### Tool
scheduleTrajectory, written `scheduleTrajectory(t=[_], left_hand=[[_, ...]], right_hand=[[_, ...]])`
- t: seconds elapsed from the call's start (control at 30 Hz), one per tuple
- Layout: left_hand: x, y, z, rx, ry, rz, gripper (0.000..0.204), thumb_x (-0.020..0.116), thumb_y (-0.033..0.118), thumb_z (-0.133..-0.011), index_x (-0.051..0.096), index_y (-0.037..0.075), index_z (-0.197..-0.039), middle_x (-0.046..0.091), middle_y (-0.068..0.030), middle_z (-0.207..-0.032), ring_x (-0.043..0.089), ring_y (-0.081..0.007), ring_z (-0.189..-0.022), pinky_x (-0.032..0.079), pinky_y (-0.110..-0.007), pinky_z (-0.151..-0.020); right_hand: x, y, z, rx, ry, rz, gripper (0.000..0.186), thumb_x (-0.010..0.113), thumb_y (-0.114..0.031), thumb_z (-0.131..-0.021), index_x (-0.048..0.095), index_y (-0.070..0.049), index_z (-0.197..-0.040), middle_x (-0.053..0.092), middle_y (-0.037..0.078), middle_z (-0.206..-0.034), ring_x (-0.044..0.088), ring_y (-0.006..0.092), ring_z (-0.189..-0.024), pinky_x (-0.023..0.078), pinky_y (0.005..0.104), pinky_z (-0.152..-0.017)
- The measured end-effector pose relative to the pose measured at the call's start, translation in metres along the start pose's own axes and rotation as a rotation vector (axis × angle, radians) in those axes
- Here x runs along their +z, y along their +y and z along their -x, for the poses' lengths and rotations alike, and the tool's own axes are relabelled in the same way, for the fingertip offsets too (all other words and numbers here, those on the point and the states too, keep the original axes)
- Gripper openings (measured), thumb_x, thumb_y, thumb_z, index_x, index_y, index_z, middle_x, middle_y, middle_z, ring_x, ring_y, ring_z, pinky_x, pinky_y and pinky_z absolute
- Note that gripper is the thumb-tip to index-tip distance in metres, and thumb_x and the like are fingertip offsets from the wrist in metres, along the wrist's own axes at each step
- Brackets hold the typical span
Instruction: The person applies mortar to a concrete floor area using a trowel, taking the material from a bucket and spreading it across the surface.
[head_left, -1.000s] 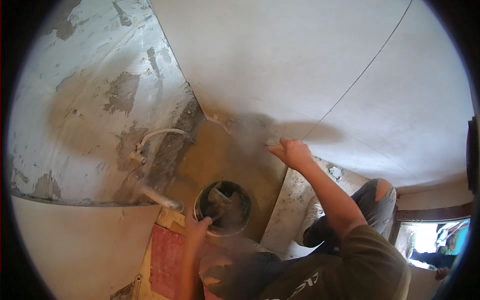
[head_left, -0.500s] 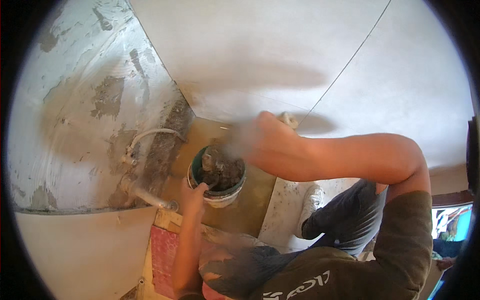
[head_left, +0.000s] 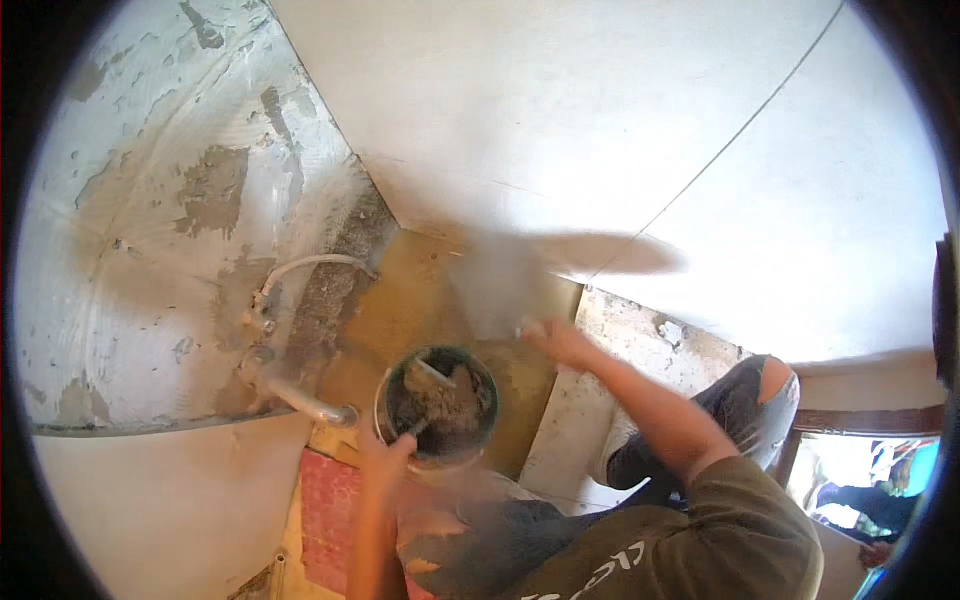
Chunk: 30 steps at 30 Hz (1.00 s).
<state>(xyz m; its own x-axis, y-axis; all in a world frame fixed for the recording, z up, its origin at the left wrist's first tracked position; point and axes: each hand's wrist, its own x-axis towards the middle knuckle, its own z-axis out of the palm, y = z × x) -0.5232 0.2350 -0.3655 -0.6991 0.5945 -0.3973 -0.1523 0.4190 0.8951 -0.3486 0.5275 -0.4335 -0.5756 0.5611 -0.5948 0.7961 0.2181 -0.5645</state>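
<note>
My left hand (head_left: 388, 448) is closed on the rim of a round bucket (head_left: 477, 402), which holds lumpy grey mortar-like material and a tool whose shape is unclear. To the bucket's upper right, my right hand (head_left: 562, 342) grips a grey flat tool (head_left: 492, 292), perhaps a trowel, smeared by motion. That tool is over the yellow-brown floor patch (head_left: 380, 315), below the pale wall (head_left: 620, 120).
The left wall (head_left: 150, 250) has patchy plaster, a curved hose (head_left: 320, 258) and a protruding pipe (head_left: 305, 399). A pink board (head_left: 325, 515) lies by my left arm. My bent leg rests near a pale slab (head_left: 570, 435). A bright opening (head_left: 845, 470) is at right.
My right hand and raised elbow have come down from half a second ago, the hand now lower beside the bucket. My left hand stays on the bucket, which has shifted slightly in view.
</note>
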Motion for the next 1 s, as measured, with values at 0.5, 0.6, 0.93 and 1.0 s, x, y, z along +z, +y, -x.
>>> scheduleTrajectory(t=[0.5,0.6,0.93,1.0], left_hand=[[-0.076,-0.048,0.086,-0.374,0.239,0.127,0.065,0.057,-0.005,-0.067,0.045,0.001,-0.131,0.057,-0.0106,-0.109,0.060,-0.0183,-0.089,0.052,-0.030,-0.071],[-0.088,-0.065,0.089,-0.373,0.260,0.075,0.066,0.056,-0.004,-0.067,0.045,0.002,-0.131,0.058,-0.0107,-0.105,0.061,-0.0180,-0.081,0.052,-0.029,-0.065],[-0.074,-0.042,0.092,-0.348,0.293,0.103,0.054,0.052,-0.001,-0.068,0.051,0.001,-0.122,0.057,-0.0034,-0.086,0.049,-0.0106,-0.062,0.040,-0.024,-0.053],[-0.100,-0.076,0.090,-0.303,0.247,0.034,0.060,0.053,0.000,-0.067,0.049,0.003,-0.127,0.058,-0.0061,-0.095,0.055,-0.0151,-0.075,0.046,-0.026,-0.060]], right_hand=[[0.151,-0.069,-0.092,0.260,0.181,-0.837,0.072,0.054,-0.054,-0.090,0.058,0.015,-0.110,0.065,0.025,-0.097,0.064,0.0332,-0.089,0.048,0.0421,-0.076],[0.125,-0.059,-0.069,0.373,0.026,-0.931,0.075,0.055,-0.056,-0.088,0.058,0.016,-0.109,0.065,0.027,-0.096,0.064,0.0354,-0.091,0.049,0.0433,-0.079],[0.026,0.052,-0.033,0.219,0.113,0.086,0.065,0.046,-0.057,-0.092,0.060,0.002,-0.115,0.065,0.029,-0.098,0.063,0.0419,-0.100,0.048,0.0518,-0.087],[0.016,0.058,-0.038,0.162,0.155,0.244,0.065,0.047,-0.058,-0.092,0.060,0.002,-0.113,0.066,0.029,-0.097,0.063,0.0430,-0.100,0.049,0.0518,-0.086]])
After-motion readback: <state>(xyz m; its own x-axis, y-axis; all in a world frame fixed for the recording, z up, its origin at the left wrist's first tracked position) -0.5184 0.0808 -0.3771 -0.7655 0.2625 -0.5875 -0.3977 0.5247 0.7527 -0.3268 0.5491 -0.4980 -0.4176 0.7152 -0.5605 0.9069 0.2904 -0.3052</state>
